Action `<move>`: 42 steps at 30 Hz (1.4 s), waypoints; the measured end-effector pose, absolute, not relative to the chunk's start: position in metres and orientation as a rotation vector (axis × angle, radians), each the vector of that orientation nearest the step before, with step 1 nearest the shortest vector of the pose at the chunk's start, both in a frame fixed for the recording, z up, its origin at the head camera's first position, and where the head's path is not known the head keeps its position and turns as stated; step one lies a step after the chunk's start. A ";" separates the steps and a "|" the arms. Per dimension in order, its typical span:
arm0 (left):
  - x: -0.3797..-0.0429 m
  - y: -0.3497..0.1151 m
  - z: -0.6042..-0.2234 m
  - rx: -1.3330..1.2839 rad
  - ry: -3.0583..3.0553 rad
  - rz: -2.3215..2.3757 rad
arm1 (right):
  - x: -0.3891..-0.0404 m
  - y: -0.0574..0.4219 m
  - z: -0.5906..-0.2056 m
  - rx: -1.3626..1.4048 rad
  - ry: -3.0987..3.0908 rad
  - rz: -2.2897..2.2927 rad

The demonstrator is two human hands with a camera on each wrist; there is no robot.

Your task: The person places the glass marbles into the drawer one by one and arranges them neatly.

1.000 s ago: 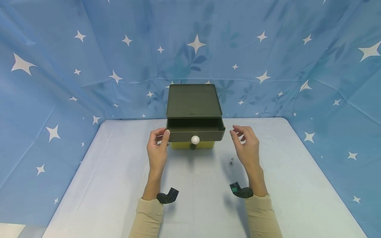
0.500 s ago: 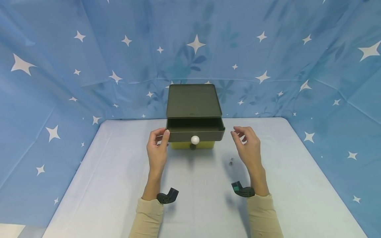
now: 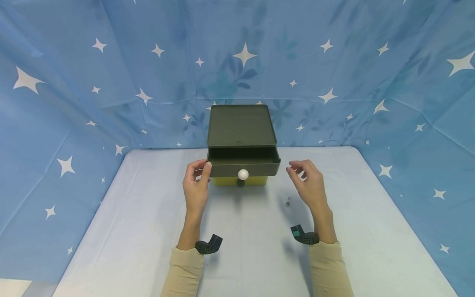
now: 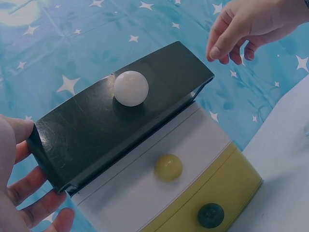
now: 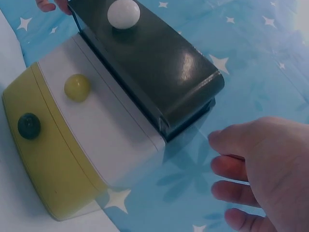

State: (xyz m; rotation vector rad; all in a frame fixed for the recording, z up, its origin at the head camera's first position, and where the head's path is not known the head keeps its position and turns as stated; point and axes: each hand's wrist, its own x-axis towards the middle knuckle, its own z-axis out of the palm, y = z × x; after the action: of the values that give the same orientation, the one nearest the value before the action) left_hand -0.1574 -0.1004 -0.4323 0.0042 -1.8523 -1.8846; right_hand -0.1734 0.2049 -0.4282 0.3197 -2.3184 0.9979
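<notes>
A small drawer cabinet (image 3: 241, 126) with a dark green top stands at the back of the table. Its dark green top drawer (image 3: 259, 170) is pulled out, with a white round knob (image 4: 131, 88) on the front. My left hand (image 3: 196, 185) holds that drawer's left front corner, thumb at the front and fingers along the side. Off the drawer's right side hovers my right hand (image 3: 311, 183), fingers loosely bent, touching nothing. Below lie a white drawer (image 4: 130, 191) with a yellow knob (image 4: 168, 167) and a yellow drawer (image 5: 53, 154) with a dark green knob (image 5: 29, 126), both pushed in.
A tiny shiny object (image 3: 288, 202), too small to make out, lies on the white table (image 3: 241, 255) right of the cabinet. Blue star-patterned cloth (image 3: 237, 53) hangs behind the table and along both sides.
My right hand has shifted slightly down and its wrist a little rightward, still apart from the drawer. The left hand and the drawer have stayed in place.
</notes>
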 end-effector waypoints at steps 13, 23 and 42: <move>-0.157 -0.099 -0.430 0.027 -1.868 -1.900 | -0.175 0.211 -0.434 0.356 -2.453 0.991; -0.158 -0.100 -0.433 0.005 -1.856 -1.878 | -0.176 0.218 -0.437 0.359 -2.597 1.014; -0.157 -0.100 -0.433 0.007 -1.858 -1.879 | -0.182 0.233 -0.448 0.364 -2.829 1.080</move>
State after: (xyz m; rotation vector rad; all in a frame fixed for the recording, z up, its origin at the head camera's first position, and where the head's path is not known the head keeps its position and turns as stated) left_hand -0.1571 -0.1003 -0.4325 0.0072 -1.8583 -1.8793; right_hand -0.1819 0.2328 -0.4484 0.3645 -2.8294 1.0800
